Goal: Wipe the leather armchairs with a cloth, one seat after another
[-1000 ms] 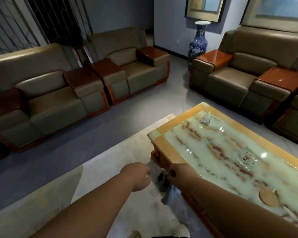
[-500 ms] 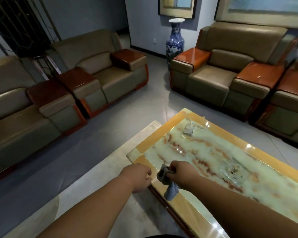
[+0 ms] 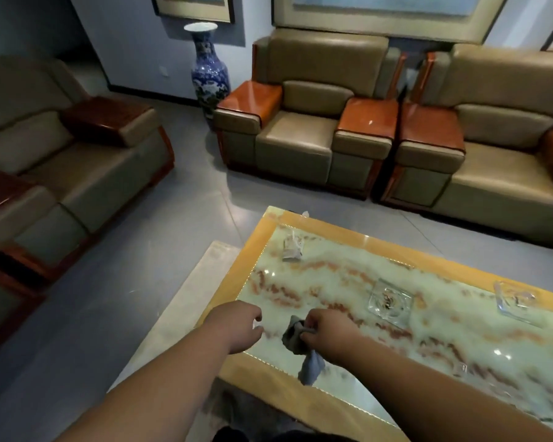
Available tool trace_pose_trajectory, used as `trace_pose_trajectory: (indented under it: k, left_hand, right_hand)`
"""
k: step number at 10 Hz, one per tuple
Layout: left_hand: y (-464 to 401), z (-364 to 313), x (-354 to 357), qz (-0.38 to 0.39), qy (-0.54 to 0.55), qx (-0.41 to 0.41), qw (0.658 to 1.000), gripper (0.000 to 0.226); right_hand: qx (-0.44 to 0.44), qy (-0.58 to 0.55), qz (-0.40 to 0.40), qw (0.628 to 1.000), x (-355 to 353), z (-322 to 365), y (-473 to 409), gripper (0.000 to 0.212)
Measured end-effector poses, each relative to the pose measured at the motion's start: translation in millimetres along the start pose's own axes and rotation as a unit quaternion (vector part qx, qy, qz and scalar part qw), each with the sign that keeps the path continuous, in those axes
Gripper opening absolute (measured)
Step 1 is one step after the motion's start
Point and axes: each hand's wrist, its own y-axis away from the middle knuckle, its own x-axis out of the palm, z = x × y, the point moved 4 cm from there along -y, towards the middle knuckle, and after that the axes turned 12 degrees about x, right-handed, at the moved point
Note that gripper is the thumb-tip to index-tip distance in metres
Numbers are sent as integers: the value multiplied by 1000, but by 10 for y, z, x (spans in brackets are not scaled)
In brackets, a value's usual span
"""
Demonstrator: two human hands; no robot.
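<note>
Your R hand [image 3: 328, 333] grip pinches the grey cloth [image 3: 300, 346] over the table [image 3: 259, 244]; L hand [image 3: 237, 325] just beside cloth, fingers loosely curled, holding nothing.

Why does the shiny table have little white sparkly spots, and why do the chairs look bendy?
Head view: the sparkles are glare, room light bouncing off the glossy marble-patterned coffee table and the polished orange wooden armrest. Head view: the wide-angle lens curves the tan leather armchairs near the edges. Head view: the picture is dim and slightly soft, so the grey cloth in the right hand lacks detail.
</note>
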Motion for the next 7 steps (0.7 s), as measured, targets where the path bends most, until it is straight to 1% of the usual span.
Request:
trace_pose_trajectory:
  k: [2, 3, 5, 6, 7]
  left_hand:
    - [-462, 612, -319, 51, -38, 81, 995, 46]
    - [-607, 826, -364, 73, -55, 115, 989, 46]
    - [-848, 989, -318, 104, -61, 158, 980, 46]
    - [-917, 997, -270, 111, -55, 180, 976, 45]
    - [-995, 1009, -300, 112, -68, 200, 971, 46]
  right_hand:
    - [88, -25, -25, 995, 55, 401, -276, 10]
    - [122, -57, -33, 990, 107, 573, -385, 10]
    - [165, -91, -43, 981, 280, 730, -524, 8]
    - [179, -94, -41, 978, 344, 724, -542, 14]
    - [197, -106, -40, 974, 388, 654, -550, 28]
